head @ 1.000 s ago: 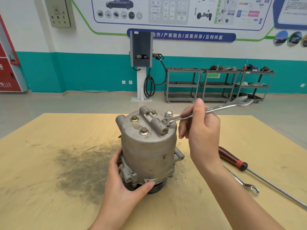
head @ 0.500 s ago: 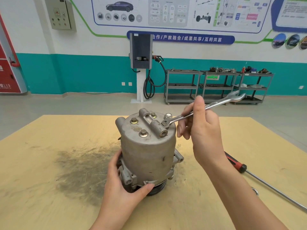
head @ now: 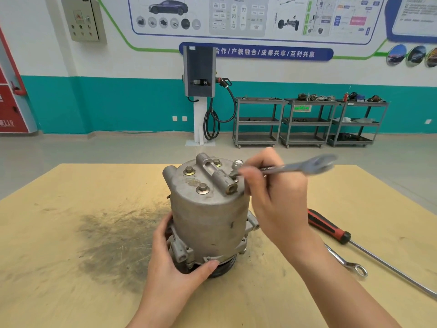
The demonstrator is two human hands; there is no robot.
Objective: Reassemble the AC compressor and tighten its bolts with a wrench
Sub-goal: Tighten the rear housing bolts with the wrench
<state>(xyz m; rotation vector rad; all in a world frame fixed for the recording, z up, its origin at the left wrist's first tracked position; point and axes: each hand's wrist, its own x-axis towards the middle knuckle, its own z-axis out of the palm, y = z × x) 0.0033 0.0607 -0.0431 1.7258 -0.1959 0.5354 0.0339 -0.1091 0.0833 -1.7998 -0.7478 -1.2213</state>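
The grey AC compressor (head: 208, 216) stands upright in the middle of the wooden table (head: 59, 233), several brass-coloured bolts showing on its top face. My left hand (head: 175, 268) grips its base from the near left side. My right hand (head: 276, 200) holds a silver combination wrench (head: 295, 167). The wrench's near end sits on a bolt at the right edge of the top face; its open-jaw end points right and looks blurred.
A red-and-black-handled screwdriver (head: 328, 227) with a long shaft lies on the table to the right. A second small wrench (head: 347, 262) lies beside it. A dark greasy smear (head: 113, 242) marks the table on the left. Metal carts stand by the far wall.
My right hand has swung the wrench handle toward me and downward around the bolt, and the hand sits closer to the compressor top. My left hand keeps its grip on the base.
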